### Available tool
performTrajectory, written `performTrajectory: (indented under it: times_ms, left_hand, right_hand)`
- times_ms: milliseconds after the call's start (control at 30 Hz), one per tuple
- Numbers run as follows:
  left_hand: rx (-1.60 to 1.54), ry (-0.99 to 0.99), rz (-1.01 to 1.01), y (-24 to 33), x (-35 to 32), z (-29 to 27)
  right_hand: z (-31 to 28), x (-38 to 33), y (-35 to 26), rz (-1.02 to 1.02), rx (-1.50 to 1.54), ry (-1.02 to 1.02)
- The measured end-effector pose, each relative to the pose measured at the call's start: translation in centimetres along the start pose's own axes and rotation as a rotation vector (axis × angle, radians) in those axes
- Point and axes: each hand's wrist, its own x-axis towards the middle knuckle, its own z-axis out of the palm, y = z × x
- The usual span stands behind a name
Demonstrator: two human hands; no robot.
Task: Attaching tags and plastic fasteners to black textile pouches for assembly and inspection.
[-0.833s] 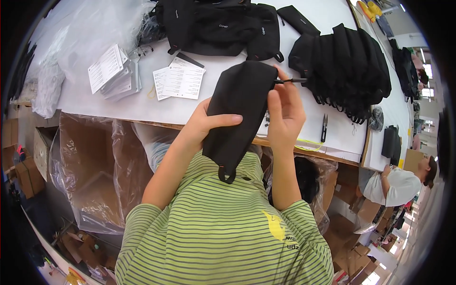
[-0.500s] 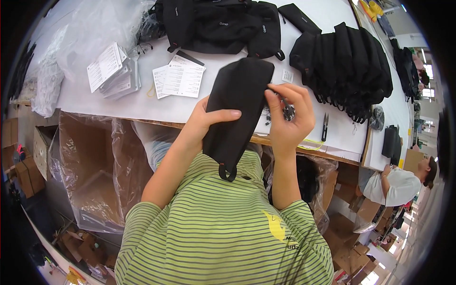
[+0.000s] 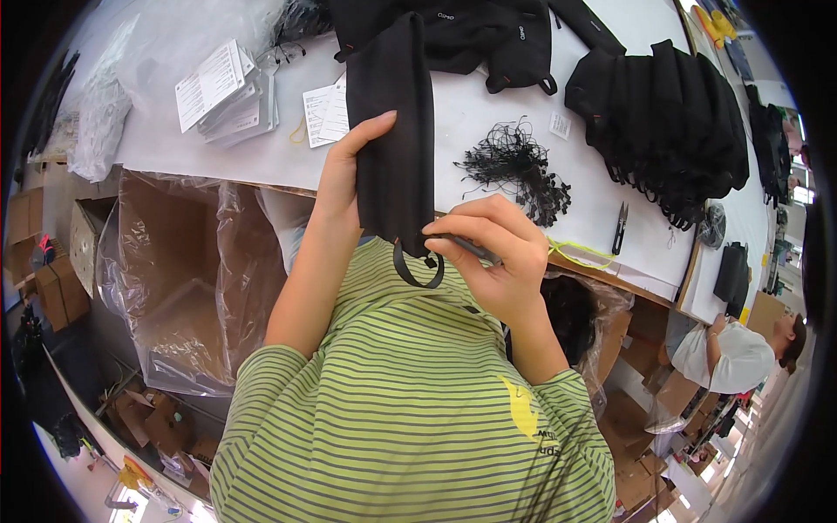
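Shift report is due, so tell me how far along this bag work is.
Looks done: a row of black bags stands lined up on the white table. In hand: the left hand holds one black bag upright while the right hand works a thin tool at its bottom loop. Possibly left: more black bags, paper tags and black strings.

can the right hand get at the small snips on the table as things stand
Probably not straight away. The right hand is already pinching a thin dark tool at the loop of the black bag that the left hand holds up. The snips lie uncovered on the white table to its right.
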Motion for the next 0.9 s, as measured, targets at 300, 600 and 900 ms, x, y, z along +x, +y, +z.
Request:
performTrajectory:
  times_ms: [300, 600, 900]
  left_hand:
    - [0.056, 0.161, 0.285, -0.5, -0.9, 2.1]
    - [0.032, 0.013, 0.3, -1.6, -1.6, 2.9]
    - [0.046, 0.038, 0.313, -1.7, -1.7, 2.6]
  right_hand:
    - [-0.3, -1.4, 1.2, 0.088, -0.22, 0.295]
    - [-0.3, -1.8, 0.9, 0.015, -0.5, 0.038]
    - [-1.0, -1.5, 1.4, -0.064, -0.519, 0.024]
